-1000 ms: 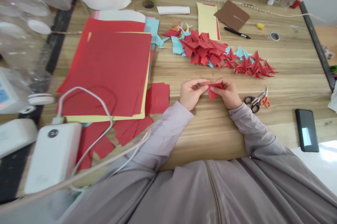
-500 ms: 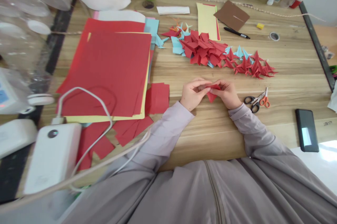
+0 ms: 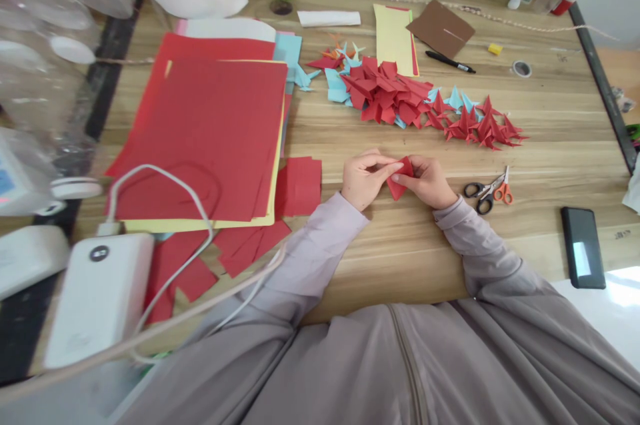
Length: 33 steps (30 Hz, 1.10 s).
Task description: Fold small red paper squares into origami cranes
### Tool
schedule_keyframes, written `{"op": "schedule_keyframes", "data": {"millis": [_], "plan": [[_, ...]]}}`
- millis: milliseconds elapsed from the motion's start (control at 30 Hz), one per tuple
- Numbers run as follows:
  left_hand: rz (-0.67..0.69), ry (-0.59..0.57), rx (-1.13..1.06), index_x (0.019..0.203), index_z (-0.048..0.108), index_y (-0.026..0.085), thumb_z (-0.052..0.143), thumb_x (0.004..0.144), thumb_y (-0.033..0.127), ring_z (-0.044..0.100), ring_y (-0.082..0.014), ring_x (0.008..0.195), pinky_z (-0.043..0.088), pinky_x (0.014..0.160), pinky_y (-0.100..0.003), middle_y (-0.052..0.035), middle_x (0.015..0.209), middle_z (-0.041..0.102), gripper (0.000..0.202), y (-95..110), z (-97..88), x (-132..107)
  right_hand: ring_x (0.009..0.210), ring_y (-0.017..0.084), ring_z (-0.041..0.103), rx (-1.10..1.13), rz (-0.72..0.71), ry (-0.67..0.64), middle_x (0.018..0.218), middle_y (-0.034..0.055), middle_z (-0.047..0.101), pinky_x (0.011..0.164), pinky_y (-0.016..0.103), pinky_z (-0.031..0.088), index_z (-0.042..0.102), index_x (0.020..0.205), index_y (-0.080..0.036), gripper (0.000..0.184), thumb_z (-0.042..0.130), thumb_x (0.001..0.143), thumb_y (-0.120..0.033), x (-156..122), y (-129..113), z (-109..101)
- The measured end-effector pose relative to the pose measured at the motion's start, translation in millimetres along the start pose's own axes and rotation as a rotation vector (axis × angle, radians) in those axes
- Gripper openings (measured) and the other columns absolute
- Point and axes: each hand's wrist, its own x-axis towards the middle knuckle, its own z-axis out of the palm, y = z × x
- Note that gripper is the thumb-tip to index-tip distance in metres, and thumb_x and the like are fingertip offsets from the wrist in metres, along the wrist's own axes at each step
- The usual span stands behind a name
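Observation:
A small folded piece of red paper (image 3: pixel 397 188) is held between both hands, just above the wooden table (image 3: pixel 395 252). My left hand (image 3: pixel 365 178) pinches its upper edge, thumb and fingertips together. On the other side my right hand (image 3: pixel 427 180) grips it, the thumb lying across its front face. Part of the paper is hidden behind the fingers. Beyond the hands lies a heap of folded red paper pieces (image 3: pixel 387 92), mixed with light blue ones. Red folded paper cranes (image 3: pixel 483 125) with pointed tips stretch to the right of it.
Scissors (image 3: pixel 485 190) with black and orange handles lie right of my right hand, a phone (image 3: pixel 583 246) farther right. Large red sheets (image 3: pixel 210 138) and small red squares (image 3: pixel 300 186) are on the left. A white power bank (image 3: pixel 103 298) with a cable sits near my left sleeve.
The red paper has been turned and tilted in the fingers, showing more of its face. The left fingertips have shifted slightly along its upper edge.

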Motion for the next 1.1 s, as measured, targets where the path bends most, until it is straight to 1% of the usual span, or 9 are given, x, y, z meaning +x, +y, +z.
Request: {"op": "schedule_keyframes", "data": {"millis": [67, 200, 600, 733, 800, 867, 933, 967, 1100], "plan": [[0.026, -0.022, 0.001, 0.069, 0.075, 0.022, 0.076, 0.067, 0.025, 0.049, -0.0092, 0.057, 0.038, 0.053, -0.024, 0.0012, 0.060, 0.058, 0.004, 0, -0.3, 0, 0.055, 0.009, 0.041, -0.042, -0.021, 0.001, 0.057, -0.0043, 0.049, 0.054, 0.024, 0.034, 0.059, 0.065, -0.016, 0.027, 0.072, 0.069, -0.039, 0, 1, 0], [0.076, -0.064, -0.041, 0.075, 0.076, 0.023, 0.073, 0.071, 0.023, 0.058, -0.0113, 0.069, 0.046, 0.064, -0.026, -0.0013, 0.072, 0.065, 0.005, -1, -0.4, 0, 0.053, 0.008, 0.037, -0.099, -0.045, 0.005, 0.055, -0.0052, 0.045, 0.052, 0.024, 0.031, 0.056, 0.061, -0.016, 0.025, 0.070, 0.071, -0.035, 0, 3, 0], [0.085, -0.071, 0.034, 0.075, 0.075, 0.023, 0.068, 0.077, 0.030, 0.053, -0.0117, 0.062, 0.044, 0.061, -0.027, 0.0001, 0.064, 0.061, 0.010, 2, -1.9, -2, 0.054, 0.009, 0.037, -0.162, -0.022, -0.001, 0.056, -0.0049, 0.044, 0.051, 0.023, 0.031, 0.054, 0.063, -0.017, 0.022, 0.068, 0.071, -0.032, -2, 7, 3], [0.062, -0.038, 0.036, 0.073, 0.075, 0.022, 0.067, 0.078, 0.037, 0.052, -0.0115, 0.061, 0.043, 0.059, -0.027, -0.0002, 0.062, 0.059, 0.017, 6, -0.7, -2, 0.054, 0.008, 0.038, -0.145, -0.014, -0.007, 0.056, -0.0049, 0.046, 0.052, 0.023, 0.033, 0.054, 0.063, -0.017, 0.021, 0.068, 0.070, -0.030, -2, 7, 3], [0.058, -0.031, 0.000, 0.076, 0.075, 0.022, 0.067, 0.077, 0.042, 0.056, -0.0125, 0.067, 0.045, 0.064, -0.027, -0.0016, 0.069, 0.062, 0.022, 6, -0.7, -1, 0.055, 0.009, 0.041, -0.104, -0.012, 0.005, 0.058, -0.0042, 0.050, 0.054, 0.024, 0.035, 0.056, 0.064, -0.016, 0.020, 0.069, 0.069, -0.031, -1, 7, 3], [0.051, -0.051, -0.041, 0.081, 0.075, 0.022, 0.063, 0.080, 0.043, 0.059, -0.0143, 0.076, 0.048, 0.074, -0.030, -0.0035, 0.077, 0.065, 0.025, 6, -1.5, -1, 0.057, 0.010, 0.045, -0.029, -0.002, 0.029, 0.061, -0.0031, 0.055, 0.056, 0.025, 0.039, 0.058, 0.066, -0.016, 0.021, 0.071, 0.068, -0.033, 0, 6, 3], [0.043, -0.077, -0.068, 0.085, 0.075, 0.022, 0.061, 0.082, 0.039, 0.061, -0.0155, 0.083, 0.048, 0.079, -0.031, -0.0043, 0.082, 0.066, 0.023, 4, -2.3, -1, 0.058, 0.010, 0.048, 0.054, 0.020, 0.066, 0.062, -0.0024, 0.058, 0.059, 0.026, 0.042, 0.059, 0.066, -0.017, 0.023, 0.073, 0.066, -0.035, 2, 4, 2], [0.040, -0.088, -0.071, 0.085, 0.075, 0.022, 0.062, 0.081, 0.035, 0.061, -0.0157, 0.084, 0.048, 0.079, -0.031, -0.0042, 0.083, 0.066, 0.019, 2, -2.6, 0, 0.058, 0.011, 0.049, 0.086, 0.031, 0.088, 0.062, -0.0025, 0.058, 0.059, 0.026, 0.043, 0.059, 0.065, -0.017, 0.025, 0.074, 0.065, -0.036, 2, 3, 2], [0.026, -0.081, -0.031, 0.082, 0.074, 0.021, 0.070, 0.071, 0.020, 0.060, -0.0141, 0.076, 0.048, 0.068, -0.028, -0.0032, 0.082, 0.065, 0.012, -4, -1.4, 0, 0.060, 0.011, 0.052, 0.130, 0.053, 0.134, 0.062, -0.0024, 0.060, 0.062, 0.027, 0.046, 0.061, 0.066, -0.017, 0.029, 0.077, 0.062, -0.041, 2, -3, 2]]}}
